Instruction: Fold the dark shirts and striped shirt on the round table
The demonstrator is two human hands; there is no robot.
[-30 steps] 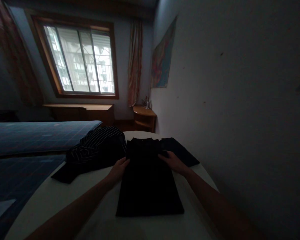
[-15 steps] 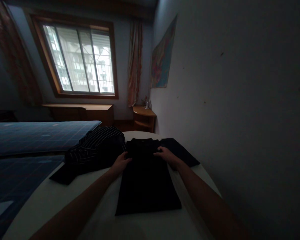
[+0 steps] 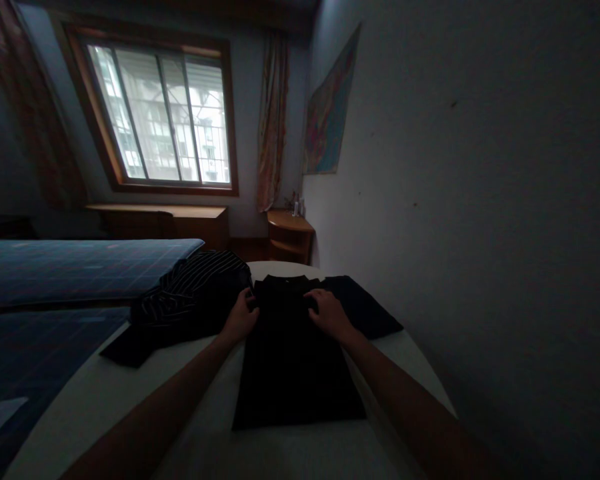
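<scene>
two bare hands reach over a black garment with a collar (image 3: pixel 295 373), which lies flat and neatly shaped on the pale, round-edged counter (image 3: pixel 80 393). the garment's body stretches between the forearms towards the wearer, its collar at the far end, just beyond the hands. the left hand (image 3: pixel 241 317) is at its upper left edge, partly open, thumb and index finger apart. the right hand (image 3: pixel 329 313) is over its upper right part, fingers curled, with a gap between thumb and index finger. the cloth is too dark to tell whether either hand has hold of a fold. just beside the left hand sits a rumpled black pile with pale stripes (image 3: pixel 195 293); beyond the right hand lies a flat dark navy cloth (image 3: pixel 367 310).
</scene>
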